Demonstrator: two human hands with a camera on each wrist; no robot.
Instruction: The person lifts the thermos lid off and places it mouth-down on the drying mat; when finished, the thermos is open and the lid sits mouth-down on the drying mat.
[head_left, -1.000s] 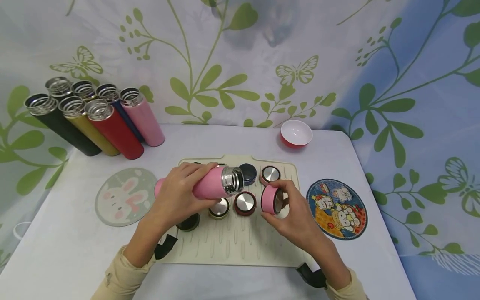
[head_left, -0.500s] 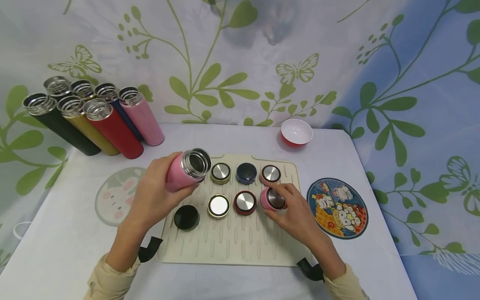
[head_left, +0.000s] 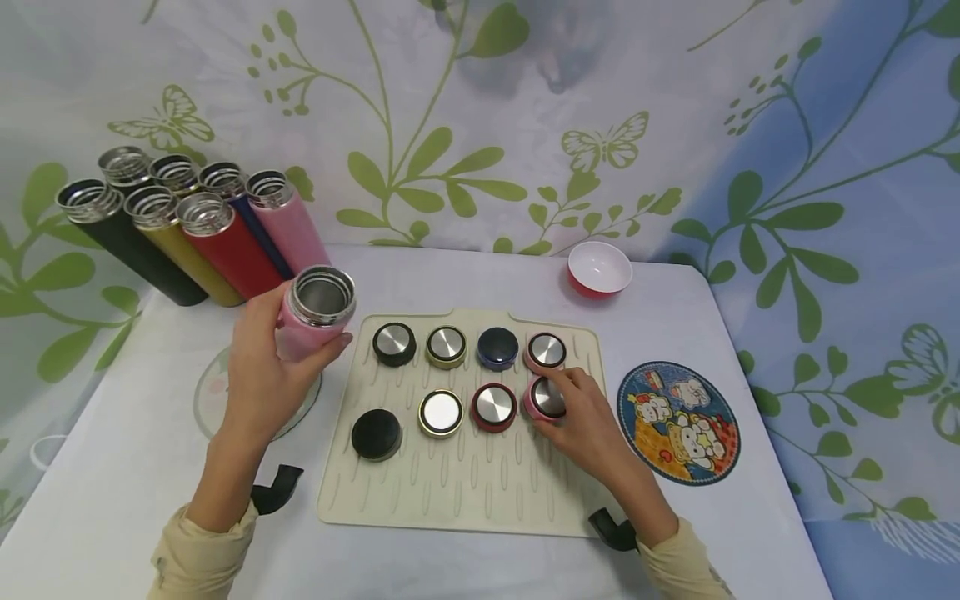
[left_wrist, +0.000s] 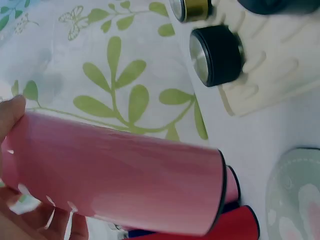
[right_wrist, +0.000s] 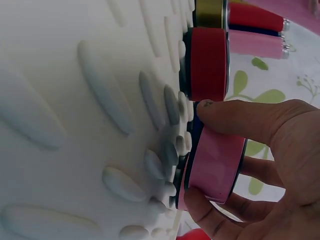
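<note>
My left hand grips an uncapped pink thermos bottle, held up with its steel mouth facing the head camera, above the left of the mat. Its thumb lies along the bottle's side. In the right wrist view, the fingers and thumb of my right hand pinch a pink bottle lid low at the mat's surface. A red lid sits just left of it, and a light pink lid right behind it.
The cream ribbed mat also bears black, gold and blue lids in two rows. Several open bottles stand at the back left. A red-white bowl stands at the back; round coasters lie left and right, one with cartoon animals.
My left hand has carried the pink bottle left and back from over the mat, turning its mouth upward. My right hand has lowered the pink lid to the mat, steel face up.
</note>
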